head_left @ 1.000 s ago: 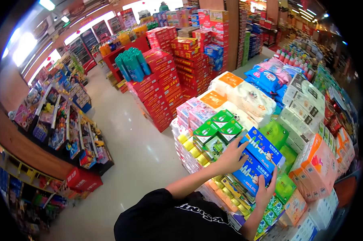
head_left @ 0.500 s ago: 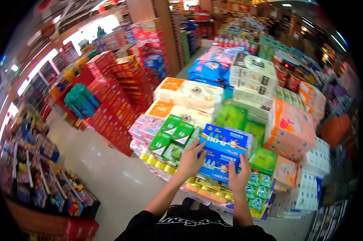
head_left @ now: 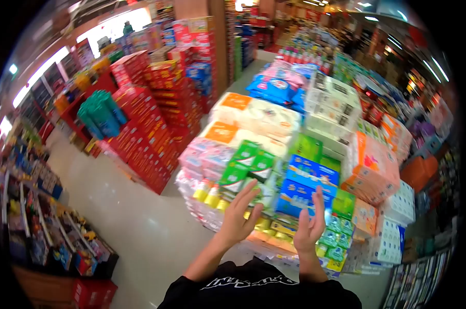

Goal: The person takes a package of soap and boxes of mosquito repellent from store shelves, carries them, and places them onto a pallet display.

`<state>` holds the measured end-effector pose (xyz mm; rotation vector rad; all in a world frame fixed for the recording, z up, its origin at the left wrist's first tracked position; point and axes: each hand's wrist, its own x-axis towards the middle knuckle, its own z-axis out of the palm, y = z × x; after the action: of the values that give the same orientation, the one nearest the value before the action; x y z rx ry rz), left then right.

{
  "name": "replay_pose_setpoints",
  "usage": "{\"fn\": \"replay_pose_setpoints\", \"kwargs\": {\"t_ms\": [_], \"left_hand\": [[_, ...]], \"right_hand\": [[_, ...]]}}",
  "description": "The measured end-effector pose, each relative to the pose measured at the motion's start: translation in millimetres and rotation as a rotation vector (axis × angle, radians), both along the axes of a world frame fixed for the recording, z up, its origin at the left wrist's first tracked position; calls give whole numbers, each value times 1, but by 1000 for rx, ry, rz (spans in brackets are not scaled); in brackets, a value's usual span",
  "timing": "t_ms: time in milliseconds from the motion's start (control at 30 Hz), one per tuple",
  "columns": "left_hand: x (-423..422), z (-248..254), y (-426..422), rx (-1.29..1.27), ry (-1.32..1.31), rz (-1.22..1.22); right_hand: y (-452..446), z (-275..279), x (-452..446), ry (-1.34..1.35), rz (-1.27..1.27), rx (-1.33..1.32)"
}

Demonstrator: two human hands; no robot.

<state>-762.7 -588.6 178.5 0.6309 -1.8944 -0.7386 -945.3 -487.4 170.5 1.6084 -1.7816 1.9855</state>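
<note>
My left hand (head_left: 238,216) is raised over the near side of the display, fingers apart and holding nothing, close to the green boxes (head_left: 235,175). Just in front of the blue boxes (head_left: 297,198), my right hand (head_left: 311,225) has its fingers spread with nothing between them; its fingertips overlap their lower right edge in view. The two blue boxes lie one above the other on the pile. Below them sit yellow-capped items (head_left: 212,196) and small green packs (head_left: 336,238).
White and orange tissue packs (head_left: 266,117) and a pink-orange pack (head_left: 371,167) flank the pile. Stacked red cartons (head_left: 142,110) stand to the left across an aisle (head_left: 135,232). Shelves of small goods (head_left: 63,232) line the far left.
Both hands have come off the blue boxes and back toward my body. The blue boxes stay on the pile. The view has swung to the right since the earliest frame.
</note>
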Motion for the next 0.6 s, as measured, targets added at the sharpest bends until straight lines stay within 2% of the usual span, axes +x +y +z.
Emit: {"fn": "replay_pose_setpoints", "kwargs": {"t_ms": [67, 300, 400, 500, 600], "left_hand": [[56, -9, 3, -9, 54, 40], [250, -44, -7, 159, 137, 332], [311, -38, -10, 238, 155, 426], [367, -58, -21, 258, 79, 578], [415, -73, -37, 431, 28, 686]], "right_hand": [[-27, -5, 57, 70, 180, 12], [-123, -19, 262, 59, 843, 422], [-152, -19, 334, 149, 1014, 480], [-181, -25, 394, 308, 1146, 544], [-222, -41, 446, 476, 1311, 555]]}}
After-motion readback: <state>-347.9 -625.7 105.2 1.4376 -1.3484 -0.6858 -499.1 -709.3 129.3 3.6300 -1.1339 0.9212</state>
